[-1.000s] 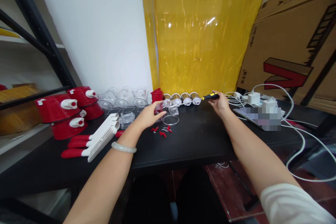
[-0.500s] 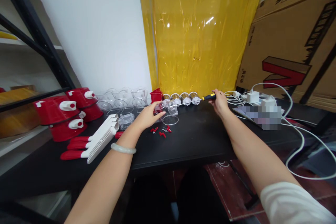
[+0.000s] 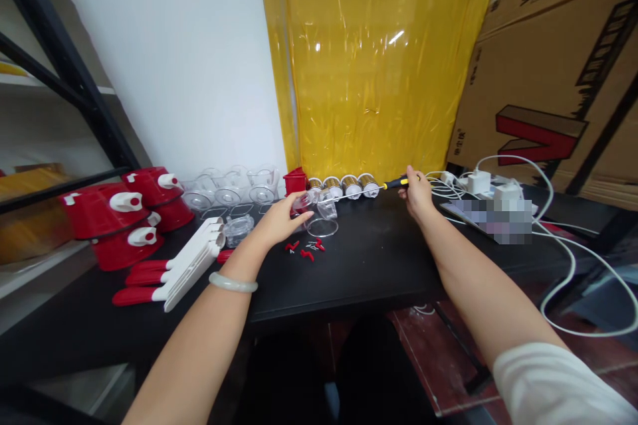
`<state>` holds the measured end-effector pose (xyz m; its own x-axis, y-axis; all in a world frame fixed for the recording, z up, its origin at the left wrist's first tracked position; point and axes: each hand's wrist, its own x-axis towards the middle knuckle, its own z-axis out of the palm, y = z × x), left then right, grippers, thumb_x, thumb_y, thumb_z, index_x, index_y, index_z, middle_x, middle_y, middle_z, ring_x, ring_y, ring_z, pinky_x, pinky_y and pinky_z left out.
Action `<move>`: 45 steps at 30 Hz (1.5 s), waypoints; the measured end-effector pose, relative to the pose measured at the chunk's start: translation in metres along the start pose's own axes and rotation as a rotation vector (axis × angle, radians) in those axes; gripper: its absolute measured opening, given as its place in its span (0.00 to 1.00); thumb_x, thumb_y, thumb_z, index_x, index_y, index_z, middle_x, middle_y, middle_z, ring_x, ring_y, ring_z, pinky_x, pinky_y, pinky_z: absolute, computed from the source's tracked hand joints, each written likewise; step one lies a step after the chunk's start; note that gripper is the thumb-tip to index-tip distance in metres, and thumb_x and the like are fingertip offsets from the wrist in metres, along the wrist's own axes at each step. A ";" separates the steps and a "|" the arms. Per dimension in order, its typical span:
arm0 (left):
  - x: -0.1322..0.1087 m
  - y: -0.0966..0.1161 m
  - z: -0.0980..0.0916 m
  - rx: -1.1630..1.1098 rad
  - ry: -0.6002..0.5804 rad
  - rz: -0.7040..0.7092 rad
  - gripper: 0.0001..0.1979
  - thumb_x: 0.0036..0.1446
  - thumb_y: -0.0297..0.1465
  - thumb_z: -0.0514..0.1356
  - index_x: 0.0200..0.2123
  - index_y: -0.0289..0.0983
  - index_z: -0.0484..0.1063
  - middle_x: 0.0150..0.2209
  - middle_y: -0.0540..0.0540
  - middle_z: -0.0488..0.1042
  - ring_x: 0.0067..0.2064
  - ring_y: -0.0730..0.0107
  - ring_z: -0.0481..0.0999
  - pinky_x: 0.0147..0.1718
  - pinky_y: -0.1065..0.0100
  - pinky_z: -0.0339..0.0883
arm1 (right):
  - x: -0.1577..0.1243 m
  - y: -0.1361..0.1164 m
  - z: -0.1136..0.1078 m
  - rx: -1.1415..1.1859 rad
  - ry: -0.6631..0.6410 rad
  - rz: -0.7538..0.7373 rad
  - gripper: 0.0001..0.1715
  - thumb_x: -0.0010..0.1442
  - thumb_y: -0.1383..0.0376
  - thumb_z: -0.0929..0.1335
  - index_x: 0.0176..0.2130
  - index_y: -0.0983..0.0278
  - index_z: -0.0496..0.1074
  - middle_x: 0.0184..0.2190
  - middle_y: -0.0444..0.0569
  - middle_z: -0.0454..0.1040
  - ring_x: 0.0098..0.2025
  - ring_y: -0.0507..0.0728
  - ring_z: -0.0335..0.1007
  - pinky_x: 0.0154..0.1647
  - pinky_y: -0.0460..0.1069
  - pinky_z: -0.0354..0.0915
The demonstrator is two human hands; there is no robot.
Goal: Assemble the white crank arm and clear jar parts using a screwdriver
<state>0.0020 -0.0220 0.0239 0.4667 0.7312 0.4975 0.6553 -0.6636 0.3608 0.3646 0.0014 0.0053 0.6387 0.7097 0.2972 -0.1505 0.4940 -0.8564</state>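
Note:
My left hand (image 3: 284, 220) is closed round a clear plastic part (image 3: 326, 206) that has red inside near my fingers. In my right hand (image 3: 417, 192) is a screwdriver (image 3: 395, 184) with a black and yellow handle, held level. Its long shaft points left and its tip meets the clear part. Below the part a round clear rim (image 3: 323, 228) shows over the black table (image 3: 349, 272). Small red pieces (image 3: 308, 255) and a few screws (image 3: 312, 246) lie just in front of it.
Several metal cylinders (image 3: 351, 186) and a red container (image 3: 295, 181) stand at the back. Clear cups (image 3: 229, 189), red housings (image 3: 107, 209) and white parts with red handles (image 3: 192, 265) are at the left. White cables (image 3: 568, 259) and a tablet (image 3: 478, 216) lie right.
The view has shifted very slightly. Both hands keep their hold, and the screwdriver stays against the clear part.

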 end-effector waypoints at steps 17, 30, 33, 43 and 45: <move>0.001 -0.002 0.001 0.000 0.013 0.020 0.31 0.60 0.47 0.58 0.62 0.40 0.62 0.56 0.39 0.74 0.56 0.53 0.74 0.55 0.54 0.66 | -0.001 -0.003 -0.001 0.065 -0.059 0.101 0.28 0.62 0.42 0.59 0.30 0.62 0.67 0.12 0.40 0.62 0.11 0.48 0.57 0.11 0.42 0.51; 0.001 -0.002 0.001 0.007 0.008 0.016 0.30 0.60 0.47 0.58 0.62 0.40 0.62 0.55 0.40 0.74 0.55 0.53 0.75 0.54 0.54 0.67 | -0.002 -0.003 0.000 0.045 -0.060 0.060 0.21 0.58 0.46 0.68 0.33 0.61 0.66 0.16 0.37 0.62 0.12 0.47 0.56 0.13 0.42 0.51; 0.001 -0.002 0.001 0.004 0.011 0.016 0.31 0.60 0.47 0.59 0.62 0.40 0.63 0.55 0.39 0.74 0.55 0.52 0.75 0.54 0.54 0.67 | -0.003 -0.004 0.002 0.063 -0.053 0.144 0.24 0.62 0.43 0.61 0.32 0.61 0.65 0.16 0.38 0.63 0.13 0.48 0.58 0.13 0.43 0.53; 0.001 -0.002 0.001 -0.006 0.010 0.019 0.31 0.60 0.47 0.59 0.62 0.40 0.63 0.56 0.39 0.74 0.56 0.52 0.74 0.56 0.54 0.66 | -0.005 -0.006 0.002 0.085 -0.069 0.094 0.20 0.56 0.47 0.69 0.33 0.61 0.66 0.17 0.36 0.63 0.14 0.47 0.59 0.15 0.42 0.55; 0.001 -0.002 0.001 -0.002 0.006 0.014 0.31 0.60 0.47 0.59 0.62 0.40 0.62 0.56 0.39 0.74 0.55 0.52 0.74 0.55 0.54 0.66 | -0.005 -0.007 0.002 0.089 -0.049 0.115 0.24 0.59 0.44 0.64 0.33 0.61 0.66 0.16 0.38 0.63 0.13 0.48 0.58 0.15 0.43 0.55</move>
<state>0.0016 -0.0202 0.0230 0.4721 0.7213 0.5069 0.6477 -0.6738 0.3556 0.3608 -0.0045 0.0103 0.5762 0.7869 0.2209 -0.2881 0.4485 -0.8461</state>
